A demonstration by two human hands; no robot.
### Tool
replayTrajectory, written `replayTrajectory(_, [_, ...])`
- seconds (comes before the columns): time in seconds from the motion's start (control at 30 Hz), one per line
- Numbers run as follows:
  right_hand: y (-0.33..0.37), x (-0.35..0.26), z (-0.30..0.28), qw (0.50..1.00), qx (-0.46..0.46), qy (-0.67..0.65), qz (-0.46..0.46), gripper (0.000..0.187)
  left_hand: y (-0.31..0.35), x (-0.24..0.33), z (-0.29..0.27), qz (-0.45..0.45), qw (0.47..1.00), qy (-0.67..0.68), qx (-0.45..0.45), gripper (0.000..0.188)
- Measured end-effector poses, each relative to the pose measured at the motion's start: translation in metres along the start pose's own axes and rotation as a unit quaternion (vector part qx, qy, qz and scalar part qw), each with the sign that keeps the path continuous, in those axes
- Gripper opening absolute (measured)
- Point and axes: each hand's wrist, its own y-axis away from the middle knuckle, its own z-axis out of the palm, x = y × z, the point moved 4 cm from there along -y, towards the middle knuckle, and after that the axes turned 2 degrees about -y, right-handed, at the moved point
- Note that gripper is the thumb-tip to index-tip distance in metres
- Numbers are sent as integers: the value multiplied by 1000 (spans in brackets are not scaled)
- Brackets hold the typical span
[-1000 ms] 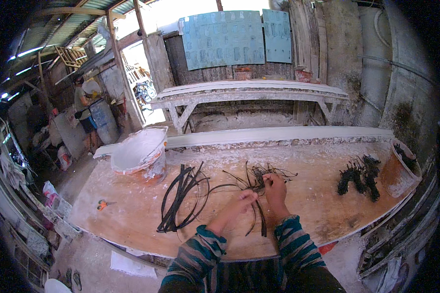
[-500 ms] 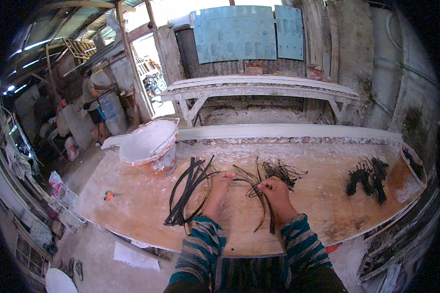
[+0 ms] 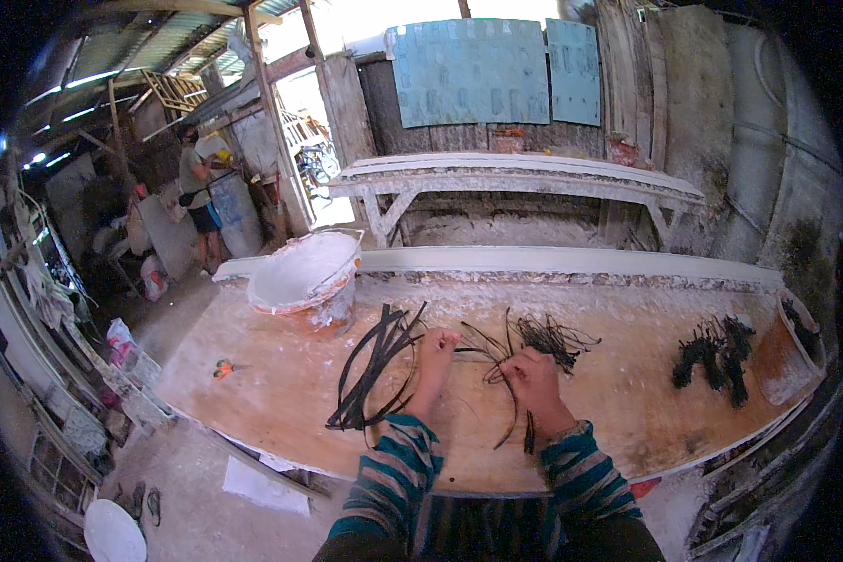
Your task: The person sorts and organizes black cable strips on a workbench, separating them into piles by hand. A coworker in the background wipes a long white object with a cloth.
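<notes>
to the near right of the white-crusted orange bucket (image 3: 302, 298), the bare left hand (image 3: 434, 354) and bare right hand (image 3: 536, 382) pinch thin black flexible strips (image 3: 473, 350), best kept lightly taut between both (the fingertips partly hide each grip).

Matt wooden tabletop (image 3: 618, 403), matt black strips (image 3: 370, 370), rough white-crusted plastic bucket (image 3: 332, 314).

Black strands (image 3: 530, 436) partly hidden by right hand (image 3: 536, 377), sleeves (image 3: 389, 475) cut off below
</notes>
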Motion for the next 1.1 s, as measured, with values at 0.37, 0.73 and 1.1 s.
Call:
replayTrajectory(0.37, [-1, 60, -44, 963, 134, 177, 153, 10, 13, 22, 0, 102, 921, -359, -107, 23])
replayTrajectory(0.73, [2, 59, -32, 965, 116, 174, 159, 12, 12, 17, -2, 68, 916, -383, -98, 23])
replayTrajectory(1.1, [4, 32, -18, 984, 100, 134, 54, 12, 9, 15, -1, 71, 902, -404, -134, 18])
